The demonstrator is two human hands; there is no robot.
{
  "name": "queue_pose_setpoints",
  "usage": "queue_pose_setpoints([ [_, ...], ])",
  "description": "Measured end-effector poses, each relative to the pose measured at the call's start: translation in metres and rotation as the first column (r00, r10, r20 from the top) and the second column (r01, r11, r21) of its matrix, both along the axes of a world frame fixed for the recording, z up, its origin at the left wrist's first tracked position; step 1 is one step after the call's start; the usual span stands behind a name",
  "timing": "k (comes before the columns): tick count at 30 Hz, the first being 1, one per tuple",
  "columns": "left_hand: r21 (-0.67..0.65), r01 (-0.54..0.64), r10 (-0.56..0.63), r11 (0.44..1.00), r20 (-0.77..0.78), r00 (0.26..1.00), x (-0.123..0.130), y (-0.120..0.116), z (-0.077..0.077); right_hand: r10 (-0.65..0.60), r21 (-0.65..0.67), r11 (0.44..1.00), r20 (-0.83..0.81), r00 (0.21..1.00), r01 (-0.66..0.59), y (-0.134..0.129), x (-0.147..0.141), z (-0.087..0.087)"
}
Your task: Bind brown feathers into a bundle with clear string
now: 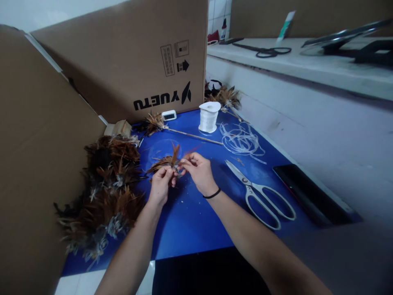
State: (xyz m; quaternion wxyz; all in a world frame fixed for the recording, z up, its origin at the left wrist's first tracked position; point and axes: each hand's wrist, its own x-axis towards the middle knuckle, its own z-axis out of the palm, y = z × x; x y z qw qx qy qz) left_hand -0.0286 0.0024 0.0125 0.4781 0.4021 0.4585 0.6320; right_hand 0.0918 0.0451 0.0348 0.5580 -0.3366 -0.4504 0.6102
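My left hand (161,183) pinches a small bunch of brown feathers (162,163) by its pale quill ends, over the middle of the blue table (184,221). Beside it, my right hand (199,170) has thumb and fingers closed at the same bunch, on a reddish-brown feather (190,152) that looks blurred. Fingers hide part of the quills. Beyond the hands, a thin stick (195,136) lies with a feather tuft (154,124) at its left end. Large scissors (250,186) lie partly open to the right of my right hand.
Heaped feather bunches (104,192) line the left side by a cardboard panel (123,53). A white ribbon spool (209,119), loose clear ribbon (241,139) and a small white device (169,115) sit at the back. A black phone-like slab (310,194) lies right, below a ledge (307,65) holding black scissors (272,52).
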Motion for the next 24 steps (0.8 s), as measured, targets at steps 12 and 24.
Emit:
queue_pose_setpoints([
  [12,-0.007,-0.031,0.031,0.999,-0.052,0.998,-0.0024,0.0011,-0.0033,-0.003,0.109,0.994,0.201,0.980,-0.019,-0.0017,0.0006,-0.0066],
  [24,-0.003,-0.017,0.016,1.000,-0.227,0.974,-0.0054,0.0007,-0.0041,-0.092,0.233,0.972,0.356,0.930,0.007,-0.0011,0.0066,-0.0033],
])
